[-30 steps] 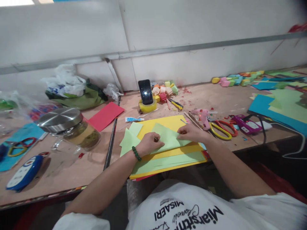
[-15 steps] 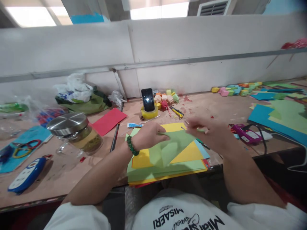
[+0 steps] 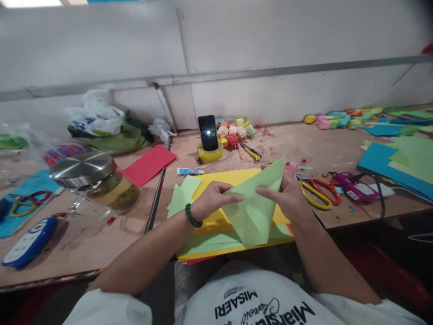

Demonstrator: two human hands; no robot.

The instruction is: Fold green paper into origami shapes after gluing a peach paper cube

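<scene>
Between both hands a creased sheet of light green paper (image 3: 253, 210) is held up at a slant. My left hand (image 3: 214, 198), with a green bead bracelet at the wrist, pinches its left edge, thumb on top. On the paper's right side my right hand (image 3: 286, 192) grips it, thumb pressed on the near face and fingers hidden behind. Underneath lies a stack of coloured sheets, with a yellow sheet (image 3: 211, 222) on top and green ones (image 3: 209, 243) below it. Scissors with yellow and red handles (image 3: 318, 196) rest just right of my right hand.
A glass jar with a metal lid (image 3: 101, 180) and a red sheet (image 3: 150, 164) are at left. Behind the stack stand a phone (image 3: 208, 133) on a yellow tape roll (image 3: 209, 154), small paper cubes (image 3: 233, 131) and a cutter (image 3: 251, 153). A purple device (image 3: 355, 186) lies right.
My right hand has come back to the green paper and now grips its right side. The paper has been lifted and tilted up. The scissors now show on the table at right. The view has dipped.
</scene>
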